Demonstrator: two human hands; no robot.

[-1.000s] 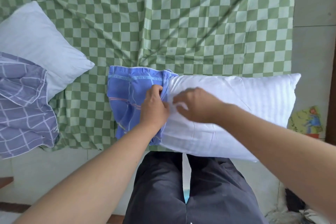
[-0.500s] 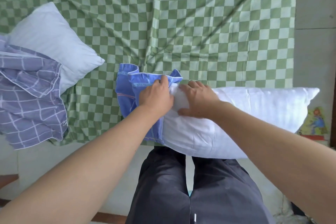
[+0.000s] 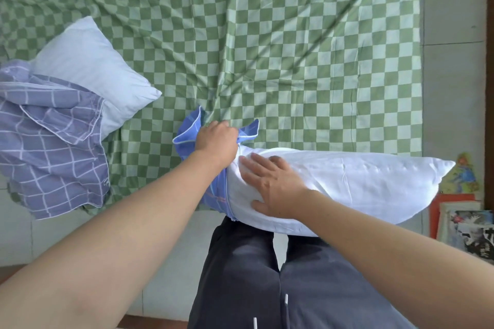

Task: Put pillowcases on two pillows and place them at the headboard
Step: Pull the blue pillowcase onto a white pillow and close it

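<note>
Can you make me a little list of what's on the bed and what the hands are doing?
bed sheet: green checks
white pillow: near edge, left end in blue pillowcase
left hand: grips the pillowcase
right hand: flat on the pillow
second pillow: left, bare
checked pillowcase: over its corner

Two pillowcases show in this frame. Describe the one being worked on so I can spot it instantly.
Start at the green checked bed sheet, then drop to its near edge where the long white pillow lies. The blue pillowcase is bunched over that pillow's left end, gripped by the left hand; the other case is purple-grey with a white grid.
</note>
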